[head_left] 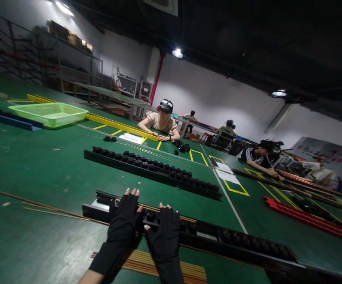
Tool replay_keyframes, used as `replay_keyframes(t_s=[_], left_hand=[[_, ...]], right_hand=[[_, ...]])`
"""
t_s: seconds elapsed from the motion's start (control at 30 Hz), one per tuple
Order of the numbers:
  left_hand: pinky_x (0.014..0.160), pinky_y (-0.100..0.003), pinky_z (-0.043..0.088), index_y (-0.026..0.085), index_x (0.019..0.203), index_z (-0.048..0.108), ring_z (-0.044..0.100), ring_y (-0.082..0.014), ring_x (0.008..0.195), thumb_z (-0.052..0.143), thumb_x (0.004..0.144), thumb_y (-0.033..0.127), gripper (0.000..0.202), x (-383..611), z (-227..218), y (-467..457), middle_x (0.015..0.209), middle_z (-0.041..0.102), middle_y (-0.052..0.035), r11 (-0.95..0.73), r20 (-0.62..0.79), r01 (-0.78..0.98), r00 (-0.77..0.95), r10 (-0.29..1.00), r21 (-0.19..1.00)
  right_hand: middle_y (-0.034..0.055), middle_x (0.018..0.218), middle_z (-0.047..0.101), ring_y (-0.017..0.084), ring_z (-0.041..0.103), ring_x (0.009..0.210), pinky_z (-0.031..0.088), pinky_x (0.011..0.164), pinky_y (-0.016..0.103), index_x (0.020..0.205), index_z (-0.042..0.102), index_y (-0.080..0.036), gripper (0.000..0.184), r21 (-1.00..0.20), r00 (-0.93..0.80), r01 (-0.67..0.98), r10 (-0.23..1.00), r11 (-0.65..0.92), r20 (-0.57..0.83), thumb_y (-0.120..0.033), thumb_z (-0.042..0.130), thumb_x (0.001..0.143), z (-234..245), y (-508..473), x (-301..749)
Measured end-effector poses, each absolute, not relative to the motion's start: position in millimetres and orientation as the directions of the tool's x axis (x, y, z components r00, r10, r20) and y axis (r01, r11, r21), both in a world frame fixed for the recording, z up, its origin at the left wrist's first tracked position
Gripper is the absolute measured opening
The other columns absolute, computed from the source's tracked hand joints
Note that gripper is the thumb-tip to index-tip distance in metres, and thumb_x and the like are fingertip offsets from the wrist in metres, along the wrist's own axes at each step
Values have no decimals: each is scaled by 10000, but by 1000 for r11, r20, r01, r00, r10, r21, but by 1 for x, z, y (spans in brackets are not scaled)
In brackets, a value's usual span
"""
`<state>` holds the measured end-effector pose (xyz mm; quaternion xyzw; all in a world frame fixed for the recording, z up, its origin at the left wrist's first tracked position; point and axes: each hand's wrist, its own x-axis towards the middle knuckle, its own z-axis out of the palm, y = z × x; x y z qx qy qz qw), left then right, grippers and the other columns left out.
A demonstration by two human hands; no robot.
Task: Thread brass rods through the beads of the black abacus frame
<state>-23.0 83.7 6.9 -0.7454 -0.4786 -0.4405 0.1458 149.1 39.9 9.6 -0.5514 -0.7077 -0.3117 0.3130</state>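
Observation:
Both my hands wear black fingerless gloves and rest on a long black channel rail (227, 246) holding a row of small black blocks (254, 241). My left hand (125, 217) lies near the rail's left end, its fingers stretched forward over the channel. Beside it, my right hand (165, 225) is also spread on the rail, thumb apart from the fingers. Thin brass-coloured rods (185, 218) run along the channel by my fingers. Several more copper-coloured rods (194, 270) lie side by side under my forearms. What is beneath my palms is hidden.
A second black rail (177, 182) with black blocks lies farther forward. Long thin rods (55, 209) extend leftward. Beyond are a green basket (55, 114), a yellow bar (123, 126) and a red slotted rail (304, 217). Co-workers (162, 123) sit across the green table (55, 173).

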Motion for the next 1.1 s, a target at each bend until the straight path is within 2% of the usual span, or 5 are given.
replay_keyframes(t_s=[0.27, 0.47, 0.7, 0.9, 1.1], left_hand=[[1139, -605, 251, 185, 1274, 545, 294, -308, 1444, 479, 867, 163, 414, -22, -9, 89, 1399, 547, -146, -495, 833, 865, 209, 513, 87], [1124, -631, 256, 151, 1180, 596, 204, -360, 1468, 492, 838, 221, 365, -11, 15, 80, 1494, 425, -177, -547, 821, 828, 225, 524, 122], [1172, -564, 179, 242, 1267, 575, 532, -255, 1257, 463, 900, 181, 388, 5, 8, 79, 1278, 650, -85, -560, 841, 824, 240, 486, 89], [1163, -554, 185, 242, 1397, 462, 527, -267, 1266, 481, 906, 187, 495, 6, 5, 79, 1321, 624, -90, -550, 829, 822, 202, 522, 146], [1144, -448, 260, 157, 1523, 233, 392, -241, 1389, 408, 945, 221, 607, 19, 10, 79, 1427, 527, -126, -569, 826, 807, 210, 523, 155]], right_hand=[[146, 1322, 611, 333, 504, 1244, 324, 1057, 531, 1420, 418, -99, 711, 56, -177, 974, 587, 217, 790, -518, 557, 863, 7, 41, 149], [150, 1334, 604, 336, 502, 1255, 334, 1075, 550, 1436, 408, -96, 737, 46, -182, 970, 586, 240, 789, -515, 578, 853, 2, 42, 150], [107, 1229, 678, 314, 594, 1172, 435, 1038, 532, 1365, 552, -231, 535, -89, -71, 962, 549, 259, 833, -321, 491, 841, -1, 49, 149], [31, 1134, 726, 270, 589, 1199, 488, 937, 414, 1177, 671, -431, 419, -115, -20, 961, 479, 250, 877, -374, 470, 814, 8, 52, 148], [101, 1345, 554, 258, 554, 1190, 453, 1018, 528, 1299, 550, -205, 444, -68, -76, 974, 601, 214, 795, -435, 565, 920, 20, 38, 144]])
